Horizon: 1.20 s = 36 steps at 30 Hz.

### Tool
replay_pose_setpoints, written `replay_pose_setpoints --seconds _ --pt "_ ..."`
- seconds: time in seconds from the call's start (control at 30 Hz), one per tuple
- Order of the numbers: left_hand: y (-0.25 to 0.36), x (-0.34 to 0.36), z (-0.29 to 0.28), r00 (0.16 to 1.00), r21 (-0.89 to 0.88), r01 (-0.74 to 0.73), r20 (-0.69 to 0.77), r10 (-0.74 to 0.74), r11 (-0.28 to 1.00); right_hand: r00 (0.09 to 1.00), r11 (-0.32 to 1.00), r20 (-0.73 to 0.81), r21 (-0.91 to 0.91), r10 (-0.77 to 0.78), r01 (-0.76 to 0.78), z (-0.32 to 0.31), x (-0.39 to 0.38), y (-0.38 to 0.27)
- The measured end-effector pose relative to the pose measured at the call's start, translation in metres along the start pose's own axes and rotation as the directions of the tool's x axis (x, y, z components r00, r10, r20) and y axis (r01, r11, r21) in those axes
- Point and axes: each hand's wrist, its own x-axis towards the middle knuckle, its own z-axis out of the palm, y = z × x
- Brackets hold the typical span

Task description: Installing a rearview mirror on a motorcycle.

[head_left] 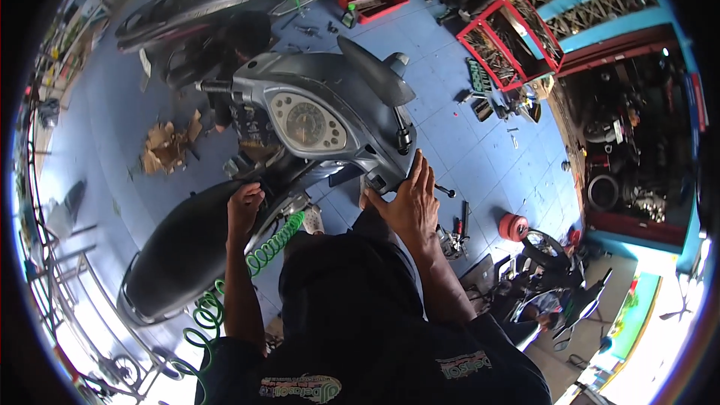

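Note:
A grey scooter stands in front of me, its round speedometer facing up. My right hand is closed over the right end of its handlebar, thumb on the near side and fingers laid long across the far side. The grip beneath is hidden; the ball end of the brake lever sticks out past my fingers. My left hand hovers by the front of the black seat, its fingers curled in with nothing visible in them. A mirror rises from the handlebar.
A coiled green hose runs beside my left forearm. Torn cardboard lies on the blue tiles at left. Farther off are a red tray, a red rack and loose tools. Another motorcycle and a person are at right.

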Motion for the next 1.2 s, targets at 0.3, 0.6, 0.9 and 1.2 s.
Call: replay_pose_setpoints --seconds 0.3,0.6,0.9,1.2 --pt "0.045 0.055 0.010 0.990 -0.065 -0.133 0.046 0.136 0.989 0.998 0.994 0.028 -0.100 0.051 -0.048 0.001 -0.001 -0.001" --pt "0.065 0.074 -0.003 0.989 -0.215 -0.123 0.056 0.137 0.969 0.990 0.990 0.010 0.001 0.140 -0.140 0.008 -0.007 -0.010" --pt "0.090 0.148 -0.081 0.933 -0.203 -0.357 -0.133 0.336 0.912 0.995 0.994 -0.004 0.026 0.104 -0.103 0.010 -0.002 -0.011" --pt "0.071 0.089 -0.072 0.910 0.296 -0.291 -0.209 0.359 0.910 0.996 0.996 -0.046 -0.033 0.077 -0.078 0.005 -0.004 -0.007"
